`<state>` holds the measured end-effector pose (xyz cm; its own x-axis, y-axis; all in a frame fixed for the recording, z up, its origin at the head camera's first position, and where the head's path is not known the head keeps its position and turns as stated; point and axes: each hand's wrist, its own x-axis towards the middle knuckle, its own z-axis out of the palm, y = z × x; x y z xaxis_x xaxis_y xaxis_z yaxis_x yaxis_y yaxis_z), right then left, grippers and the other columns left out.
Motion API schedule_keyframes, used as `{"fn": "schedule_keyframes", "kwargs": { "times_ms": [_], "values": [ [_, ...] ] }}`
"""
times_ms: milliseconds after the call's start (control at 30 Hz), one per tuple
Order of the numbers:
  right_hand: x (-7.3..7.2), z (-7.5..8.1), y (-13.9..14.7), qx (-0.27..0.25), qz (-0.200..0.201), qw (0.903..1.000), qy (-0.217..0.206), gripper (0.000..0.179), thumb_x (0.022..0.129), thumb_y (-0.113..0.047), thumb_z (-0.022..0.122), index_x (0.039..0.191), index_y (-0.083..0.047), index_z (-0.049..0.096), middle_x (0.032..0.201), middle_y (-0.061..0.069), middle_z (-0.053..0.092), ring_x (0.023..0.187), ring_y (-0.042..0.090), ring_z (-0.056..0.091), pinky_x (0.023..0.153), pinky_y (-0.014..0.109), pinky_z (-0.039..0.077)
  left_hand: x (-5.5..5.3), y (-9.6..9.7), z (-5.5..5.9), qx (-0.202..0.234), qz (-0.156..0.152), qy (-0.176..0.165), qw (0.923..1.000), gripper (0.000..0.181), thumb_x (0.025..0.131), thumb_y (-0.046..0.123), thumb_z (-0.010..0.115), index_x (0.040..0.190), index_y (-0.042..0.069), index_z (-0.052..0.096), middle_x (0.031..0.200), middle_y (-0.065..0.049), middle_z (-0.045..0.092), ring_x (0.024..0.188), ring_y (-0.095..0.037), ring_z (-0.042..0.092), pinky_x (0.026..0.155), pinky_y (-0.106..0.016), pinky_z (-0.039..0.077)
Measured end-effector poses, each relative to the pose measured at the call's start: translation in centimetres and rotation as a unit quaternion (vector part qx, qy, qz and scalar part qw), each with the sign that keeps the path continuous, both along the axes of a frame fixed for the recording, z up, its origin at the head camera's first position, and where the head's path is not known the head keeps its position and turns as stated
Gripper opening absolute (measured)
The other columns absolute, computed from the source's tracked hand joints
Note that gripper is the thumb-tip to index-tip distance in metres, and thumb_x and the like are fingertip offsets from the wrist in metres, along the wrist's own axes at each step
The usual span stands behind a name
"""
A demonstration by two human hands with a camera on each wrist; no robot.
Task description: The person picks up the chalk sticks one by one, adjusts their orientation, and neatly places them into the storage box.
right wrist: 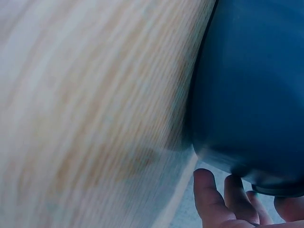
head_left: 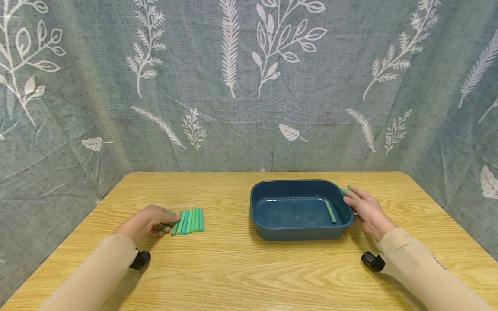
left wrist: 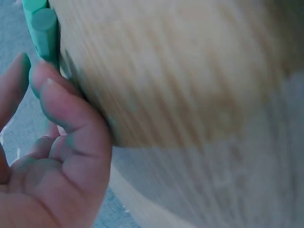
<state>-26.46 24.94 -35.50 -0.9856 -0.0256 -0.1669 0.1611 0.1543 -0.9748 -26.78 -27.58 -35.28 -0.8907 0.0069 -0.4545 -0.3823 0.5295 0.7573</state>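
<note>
My left hand (head_left: 153, 221) is at the left end of a row of several green chalk sticks (head_left: 193, 220) lying side by side on the table. Its fingertips are right at the leftmost stick. In the left wrist view the thumb and index finger stand apart, just short of a chalk stick's end (left wrist: 44, 31). At the right, my right hand (head_left: 368, 212) rests against the right end of a dark blue bin (head_left: 303, 234), fingers loosely extended by its rim. One green chalk stick (head_left: 330, 211) lies inside the bin, near its right wall. Green dust marks some fingertips.
The wooden table (head_left: 225, 276) ends at a patterned grey-green cloth (head_left: 233, 142) hanging behind and at both sides. A stretch of tabletop separates the chalk row from the bin. A black wrist device (head_left: 373, 261) shows below the right sleeve, another (head_left: 141, 261) by the left.
</note>
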Motion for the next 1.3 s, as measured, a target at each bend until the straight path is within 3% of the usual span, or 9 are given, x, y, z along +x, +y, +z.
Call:
{"fn": "schedule_keyframes", "kwargs": {
  "times_ms": [100,233,367,533,700,833,933,1033,1300],
  "values": [
    [0.1,0.0,0.0,-0.002,0.0,1.0,0.0,0.063,0.106,-0.017,0.04,0.157,-0.011,0.003,0.159,0.016,0.01,0.089,-0.008,0.054,0.062,0.02,0.041,-0.1,0.2,-0.1,-0.019,-0.002,-0.004,0.9998,0.025,0.099,0.018,0.059,0.108,-0.005,0.06,0.076,-0.002,0.059,0.062,-0.01,0.054,0.061,-0.024,0.047],
    [0.1,0.0,0.0,-0.003,-0.002,1.0,0.0,0.063,0.106,-0.017,0.04,0.157,-0.011,0.003,0.159,0.016,0.01,0.088,-0.008,0.055,0.062,0.019,0.041,-0.3,0.2,0.0,-0.028,-0.002,-0.012,0.9995,0.019,0.099,0.018,0.06,0.098,-0.001,0.057,0.072,-0.001,0.056,0.06,-0.01,0.051,0.06,-0.023,0.046],
    [0.1,-0.1,-0.1,-0.002,-0.005,1.0,-0.001,0.063,0.106,-0.018,0.041,0.157,-0.011,0.003,0.159,0.016,0.011,0.092,-0.005,0.055,0.064,0.021,0.041,-0.3,-0.2,-0.1,-0.009,-0.002,-0.02,0.9998,0.015,0.1,0.014,0.058,0.097,-0.001,0.054,0.073,-0.002,0.054,0.062,-0.011,0.052,0.061,-0.021,0.048],
    [0.0,-0.2,-0.2,0.0,-0.008,1.0,-0.003,0.063,0.106,-0.017,0.04,0.157,-0.011,0.003,0.159,0.015,0.011,0.125,0.022,0.047,0.07,0.023,0.044,-0.2,-0.8,-0.2,0.015,-0.005,-0.021,0.9997,0.017,0.102,0.014,0.053,0.096,-0.001,0.059,0.073,-0.002,0.055,0.063,-0.011,0.055,0.062,-0.02,0.052],
    [0.0,-0.3,-0.2,-0.005,-0.009,0.9999,0.0,0.063,0.106,-0.018,0.04,0.157,-0.011,0.002,0.159,0.015,0.01,0.14,0.035,0.027,0.071,0.022,0.044,0.0,-0.6,-0.1,-0.017,-0.003,-0.008,0.9998,0.022,0.1,0.022,0.058,0.092,0.001,0.059,0.074,-0.003,0.052,0.063,-0.011,0.054,0.062,-0.022,0.051],
    [0.1,-0.3,-0.1,-0.003,-0.006,1.0,0.003,0.064,0.106,-0.019,0.04,0.157,-0.011,0.002,0.159,0.015,0.011,0.136,0.031,0.034,0.071,0.022,0.044,0.1,0.0,0.0,-0.051,-0.01,0.002,0.9986,0.027,0.099,0.024,0.06,0.085,0.004,0.048,0.073,-0.003,0.047,0.063,-0.013,0.05,0.062,-0.025,0.047],
    [0.1,-0.3,0.0,0.0,-0.005,1.0,0.004,0.064,0.106,-0.018,0.04,0.157,-0.011,0.003,0.159,0.015,0.012,0.12,0.015,0.051,0.069,0.022,0.045,0.2,0.2,0.0,-0.06,-0.02,0.008,0.998,0.03,0.099,0.023,0.061,0.079,0.007,0.044,0.072,-0.002,0.045,0.063,-0.014,0.048,0.062,-0.025,0.045],
    [0.1,-0.3,0.1,0.0,-0.005,1.0,0.005,0.064,0.106,-0.017,0.041,0.157,-0.011,0.003,0.159,0.016,0.012,0.1,-0.001,0.055,0.068,0.021,0.045,0.2,0.0,-0.2,-0.055,-0.022,0.009,0.9982,0.029,0.098,0.022,0.061,0.078,0.008,0.047,0.069,0.0,0.046,0.06,-0.012,0.048,0.061,-0.024,0.044],
    [0.1,-0.3,0.1,-0.006,0.0,1.0,0.004,0.065,0.106,-0.018,0.042,0.157,-0.012,0.001,0.159,0.016,0.01,0.096,-0.004,0.053,0.069,0.023,0.044,0.3,-1.0,-0.6,-0.047,-0.021,0.011,0.9986,0.026,0.1,0.022,0.057,0.078,0.009,0.055,0.063,0.003,0.048,0.054,-0.008,0.046,0.056,-0.019,0.039]
  ]
}}
